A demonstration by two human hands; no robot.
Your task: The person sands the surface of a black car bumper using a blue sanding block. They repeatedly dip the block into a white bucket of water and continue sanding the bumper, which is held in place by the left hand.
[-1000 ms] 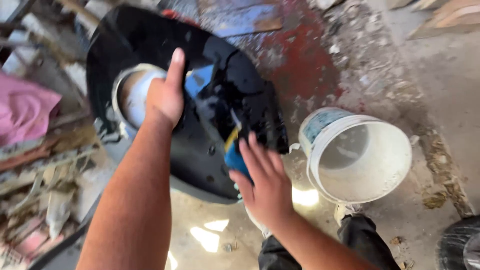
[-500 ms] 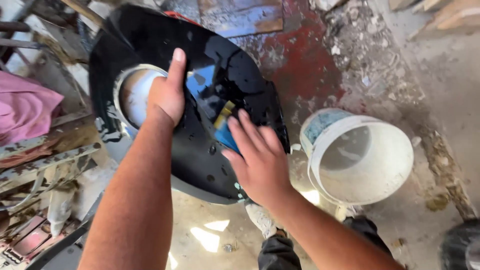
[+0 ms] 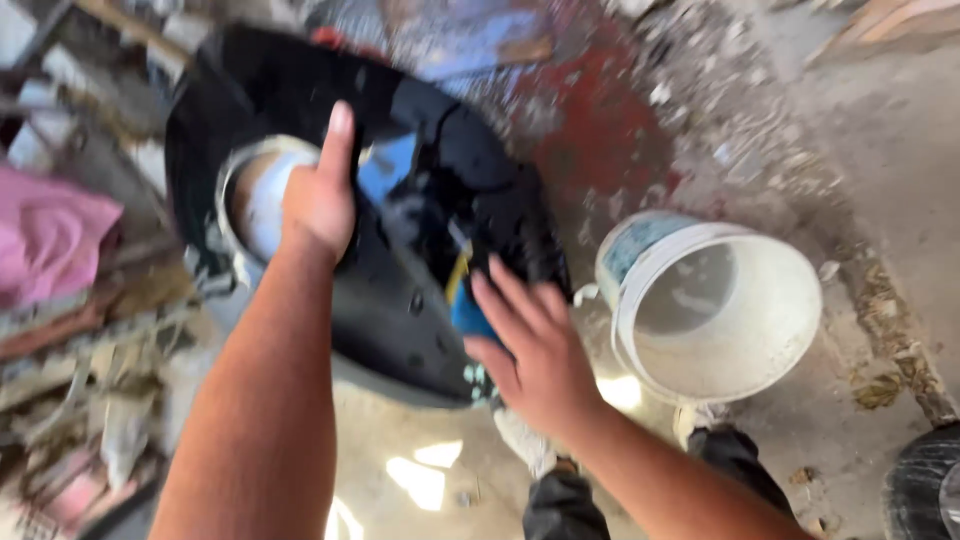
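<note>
A large glossy black panel (image 3: pixel 420 180) with a round opening is propped up in front of me. My left hand (image 3: pixel 318 195) grips the rim of that opening, thumb pointing up. My right hand (image 3: pixel 530 345) presses a blue and yellow sponge (image 3: pixel 462 300) flat against the wet lower part of the panel; most of the sponge is hidden under my fingers. A white bucket (image 3: pixel 715 305) holding some water stands on the floor just right of my right hand.
The concrete floor (image 3: pixel 880 150) has red stains and rubble at the back. A pink cloth (image 3: pixel 50 235) and scrap pieces pile up on the left. A dark tyre-like object (image 3: pixel 925 490) sits at the bottom right. My dark trouser legs (image 3: pixel 560 505) show below.
My right hand slid the sponge up the panel, then back down toward its lower edge. The left hand kept its grip on the opening. The view shifted slightly.
</note>
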